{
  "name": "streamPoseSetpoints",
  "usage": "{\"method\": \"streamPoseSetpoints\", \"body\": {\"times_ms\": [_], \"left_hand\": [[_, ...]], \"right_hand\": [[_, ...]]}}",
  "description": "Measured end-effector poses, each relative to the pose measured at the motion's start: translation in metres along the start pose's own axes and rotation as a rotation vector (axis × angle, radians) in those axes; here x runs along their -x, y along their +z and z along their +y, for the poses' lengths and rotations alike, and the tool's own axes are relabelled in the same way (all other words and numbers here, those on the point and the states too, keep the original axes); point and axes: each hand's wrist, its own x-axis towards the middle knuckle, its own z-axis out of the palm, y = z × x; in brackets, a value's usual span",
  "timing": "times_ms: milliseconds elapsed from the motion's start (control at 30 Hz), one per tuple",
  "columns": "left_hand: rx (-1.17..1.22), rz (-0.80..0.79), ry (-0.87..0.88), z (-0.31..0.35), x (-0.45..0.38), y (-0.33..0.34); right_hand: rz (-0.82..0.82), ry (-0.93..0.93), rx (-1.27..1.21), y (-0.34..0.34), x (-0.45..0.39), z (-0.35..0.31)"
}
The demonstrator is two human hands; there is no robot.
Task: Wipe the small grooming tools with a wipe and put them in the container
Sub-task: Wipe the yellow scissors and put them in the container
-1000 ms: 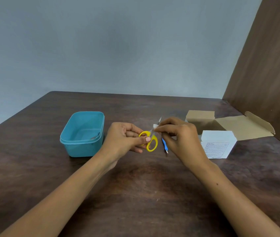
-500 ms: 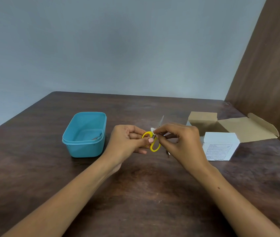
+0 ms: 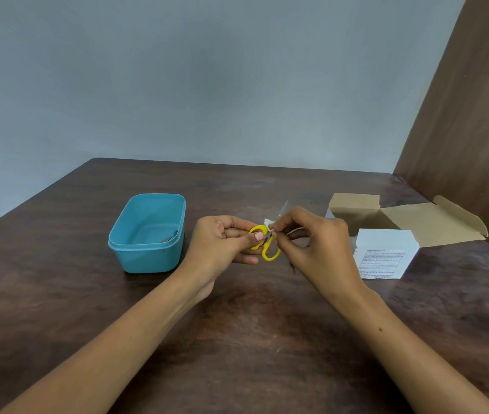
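- The left hand [image 3: 222, 246] held the scissors [image 3: 268, 245] above the middle of the surface [image 3: 237, 339], its grip clamped on one yellow handle loop with the thumb pressed on top.
- The right hand [image 3: 315, 243] sat just at 3 o'clock of the left, its thumb and forefinger pinched together on a small white wipe [image 3: 268, 224] against the scissors close to the handles.
- The scissors' grey blades pointed toward 1 o'clock, their tip showing past the right hand's fingers; the second yellow loop hung free below the pinch.
- The blue container [image 3: 147, 234] stood on the surface at 9 o'clock of the hands, near the left hand but apart from it, open at the top.
- Something small and grey lay inside the container by its near right corner; what it was could not be told.
- A white box [image 3: 385, 258] with printed lines on its near face stood at 3 o'clock of the right hand, close beside it.
- An open cardboard box [image 3: 401, 219] lay behind the white box, at about 2 o'clock of the hands, its flap spread toward the brown wall panel [image 3: 470, 130].
- A grey wall [image 3: 207, 85] rose behind the far edge of the surface at 12 o'clock.
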Motion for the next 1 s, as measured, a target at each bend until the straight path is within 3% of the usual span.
{"method": "streamPoseSetpoints", "body": {"times_ms": [433, 633, 800, 900, 1000], "left_hand": [[-0.023, 0.051, 0.008, 0.0016, -0.0004, -0.0018], [-0.026, 0.029, 0.01, 0.0016, -0.0004, -0.0002], [0.002, 0.092, 0.008, 0.001, -0.0003, -0.0014], [0.007, 0.094, -0.009, 0.0003, -0.0006, -0.0003], [0.056, 0.101, -0.034, 0.0014, -0.0017, -0.0009]], "right_hand": [[-0.18, -0.152, 0.101, -0.0016, -0.0007, -0.0042], [-0.125, -0.14, 0.135, -0.0014, -0.0011, 0.0008], [-0.196, -0.148, 0.063, 0.0014, 0.0003, -0.0022], [-0.18, -0.089, -0.037, -0.0014, -0.0004, -0.0043], [-0.032, 0.107, -0.21, -0.0054, -0.0026, -0.0049]]}}
